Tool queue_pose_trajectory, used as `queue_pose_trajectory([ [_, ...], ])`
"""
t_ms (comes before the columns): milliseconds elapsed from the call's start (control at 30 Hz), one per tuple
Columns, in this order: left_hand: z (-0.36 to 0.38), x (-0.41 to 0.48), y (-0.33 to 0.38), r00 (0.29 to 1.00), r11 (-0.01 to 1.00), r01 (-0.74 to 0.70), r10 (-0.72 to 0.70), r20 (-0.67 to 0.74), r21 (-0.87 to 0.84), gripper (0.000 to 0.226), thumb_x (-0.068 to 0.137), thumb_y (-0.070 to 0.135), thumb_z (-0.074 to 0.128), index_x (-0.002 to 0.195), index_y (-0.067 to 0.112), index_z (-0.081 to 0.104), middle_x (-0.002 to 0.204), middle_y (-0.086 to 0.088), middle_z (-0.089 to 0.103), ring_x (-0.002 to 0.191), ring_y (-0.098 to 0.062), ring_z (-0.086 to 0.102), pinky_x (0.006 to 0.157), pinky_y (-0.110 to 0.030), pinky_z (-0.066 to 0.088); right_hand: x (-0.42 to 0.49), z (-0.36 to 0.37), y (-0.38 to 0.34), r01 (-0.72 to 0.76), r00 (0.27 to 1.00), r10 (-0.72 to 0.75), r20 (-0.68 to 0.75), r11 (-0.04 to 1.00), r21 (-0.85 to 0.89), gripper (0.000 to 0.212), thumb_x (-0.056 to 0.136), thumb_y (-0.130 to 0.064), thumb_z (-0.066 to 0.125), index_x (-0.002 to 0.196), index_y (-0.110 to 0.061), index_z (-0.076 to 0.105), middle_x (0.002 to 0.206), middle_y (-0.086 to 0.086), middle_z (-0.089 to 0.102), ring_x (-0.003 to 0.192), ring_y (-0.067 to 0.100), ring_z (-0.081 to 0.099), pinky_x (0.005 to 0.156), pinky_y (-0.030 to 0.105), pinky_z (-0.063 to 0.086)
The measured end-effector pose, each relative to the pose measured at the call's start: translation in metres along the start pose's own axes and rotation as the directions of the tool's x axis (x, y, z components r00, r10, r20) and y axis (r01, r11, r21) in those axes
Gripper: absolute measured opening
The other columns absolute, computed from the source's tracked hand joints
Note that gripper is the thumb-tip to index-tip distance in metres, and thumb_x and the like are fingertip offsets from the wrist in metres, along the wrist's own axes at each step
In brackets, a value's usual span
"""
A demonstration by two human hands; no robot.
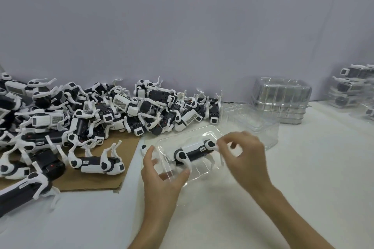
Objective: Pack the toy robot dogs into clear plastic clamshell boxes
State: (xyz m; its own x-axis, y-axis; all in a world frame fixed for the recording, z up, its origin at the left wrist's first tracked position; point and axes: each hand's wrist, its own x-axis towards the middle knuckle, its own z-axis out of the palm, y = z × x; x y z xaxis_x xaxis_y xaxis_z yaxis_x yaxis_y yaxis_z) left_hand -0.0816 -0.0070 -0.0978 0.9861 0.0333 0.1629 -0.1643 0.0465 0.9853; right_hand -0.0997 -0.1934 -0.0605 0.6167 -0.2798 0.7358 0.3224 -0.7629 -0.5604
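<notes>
A black and white toy robot dog [193, 151] lies on its side inside an open clear clamshell box [202, 170] on the white table. My left hand [162, 176] grips the box's near left end, thumb up and fingers curled round the plastic edge. My right hand [244, 155] hovers over the dog's right end, its fingertips pinching a white leg by the black hip joint. The box's lid half [255, 127] stands open behind. A big pile of loose toy dogs [113, 111] covers the left side.
A brown cardboard sheet [97, 182] lies under the pile. A stack of empty clamshell boxes [283, 99] stands at the back right, and packed boxes [352, 89] are stacked at the far right edge. A grey wall runs behind the table.
</notes>
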Motion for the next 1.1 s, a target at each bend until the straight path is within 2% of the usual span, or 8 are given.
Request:
queue_pose_trajectory([
  [133, -0.012, 0.013, 0.002, 0.979, 0.973, 0.197, -0.187, 0.085, -0.118, 0.082, 0.075, 0.009, 0.086, 0.131, 0.049, 0.041, 0.127, 0.008, 0.051, 0.1, -0.017, 0.067, 0.079, -0.041, 0.06, 0.022, -0.025, 0.039, -0.146, 0.981, 0.133, -0.143, 0.985, -0.088, 0.04, 0.08, -0.001, 0.073, 0.11, -0.026, 0.071, 0.119, -0.006, 0.065, 0.111, 0.018, 0.058, 0.098, 0.027, 0.041],
  [300, -0.013, 0.013, 0.006, 0.964, 0.956, 0.253, -0.236, 0.119, -0.148, 0.075, 0.073, 0.011, 0.087, 0.114, 0.058, 0.045, 0.117, 0.016, 0.052, 0.097, -0.012, 0.066, 0.08, -0.042, 0.06, 0.036, -0.047, 0.099, -0.228, 0.919, 0.351, 0.182, 0.847, -0.48, 0.07, 0.087, -0.009, 0.069, 0.15, -0.029, 0.045, 0.164, -0.007, 0.026, 0.152, 0.023, 0.015, 0.114, 0.051, 0.027],
  [533, -0.013, 0.013, 0.009, 0.966, 0.956, 0.253, -0.242, 0.095, -0.145, 0.079, 0.075, 0.01, 0.086, 0.128, 0.05, 0.044, 0.12, 0.014, 0.054, 0.097, -0.011, 0.065, 0.077, -0.038, 0.059, 0.061, -0.023, 0.123, -0.051, 0.932, 0.231, 0.279, 0.847, -0.529, 0.058, 0.086, -0.025, 0.078, 0.141, -0.02, 0.058, 0.111, -0.003, 0.071, 0.118, 0.025, 0.046, 0.093, 0.04, 0.043],
  [767, -0.011, 0.011, 0.011, 0.97, 0.963, 0.239, -0.231, 0.078, -0.124, 0.083, 0.073, 0.01, 0.088, 0.129, 0.051, 0.043, 0.119, 0.017, 0.051, 0.095, -0.011, 0.068, 0.081, -0.039, 0.059, 0.097, 0.011, 0.132, -0.108, 0.873, 0.346, 0.343, 0.824, -0.556, 0.063, 0.094, -0.022, 0.07, 0.15, -0.013, 0.044, 0.143, 0.013, 0.053, 0.137, 0.032, 0.036, 0.107, 0.042, 0.036],
  [867, -0.01, 0.014, 0.007, 0.969, 0.965, 0.244, -0.24, 0.052, -0.095, 0.083, 0.074, 0.009, 0.087, 0.129, 0.05, 0.041, 0.118, 0.014, 0.051, 0.097, -0.011, 0.065, 0.08, -0.039, 0.058, 0.105, 0.019, 0.103, -0.231, 0.851, 0.376, 0.366, 0.894, -0.383, 0.064, 0.097, -0.011, 0.064, 0.155, -0.014, 0.036, 0.164, 0.014, 0.02, 0.153, 0.03, 0.015, 0.121, 0.043, 0.022],
  [933, -0.01, 0.014, 0.006, 0.971, 0.967, 0.238, -0.235, 0.041, -0.09, 0.084, 0.074, 0.011, 0.087, 0.131, 0.05, 0.04, 0.122, 0.01, 0.049, 0.096, -0.007, 0.062, 0.078, -0.038, 0.058, 0.094, 0.021, 0.066, -0.182, 0.943, 0.23, 0.242, 0.961, -0.207, 0.048, 0.095, -0.008, 0.061, 0.141, -0.016, 0.054, 0.151, 0.008, 0.043, 0.142, 0.023, 0.038, 0.116, 0.039, 0.035],
  [1000, -0.008, 0.013, 0.005, 0.977, 0.976, 0.209, -0.207, 0.042, -0.057, 0.08, 0.077, 0.02, 0.085, 0.137, 0.048, 0.04, 0.129, 0.007, 0.047, 0.096, 0.001, 0.058, 0.074, -0.029, 0.056, 0.072, 0.013, 0.021, -0.086, 0.976, 0.089, 0.2, 0.996, -0.022, 0.025, 0.092, -0.01, 0.062, 0.109, -0.026, 0.071, 0.111, -0.011, 0.068, 0.104, 0.006, 0.062, 0.09, 0.025, 0.051],
  [1100, -0.005, 0.012, 0.001, 0.979, 0.984, 0.163, -0.17, 0.111, 0.066, 0.074, 0.082, 0.048, 0.071, 0.147, 0.041, 0.037, 0.141, 0.01, 0.041, 0.122, -0.004, 0.05, 0.099, -0.031, 0.042, 0.024, -0.005, -0.034, 0.044, 0.876, -0.123, 0.467, 0.983, 0.176, 0.019, 0.092, -0.026, 0.06, 0.105, -0.035, 0.07, 0.105, -0.017, 0.069, 0.1, 0.005, 0.064, 0.082, 0.018, 0.05],
])
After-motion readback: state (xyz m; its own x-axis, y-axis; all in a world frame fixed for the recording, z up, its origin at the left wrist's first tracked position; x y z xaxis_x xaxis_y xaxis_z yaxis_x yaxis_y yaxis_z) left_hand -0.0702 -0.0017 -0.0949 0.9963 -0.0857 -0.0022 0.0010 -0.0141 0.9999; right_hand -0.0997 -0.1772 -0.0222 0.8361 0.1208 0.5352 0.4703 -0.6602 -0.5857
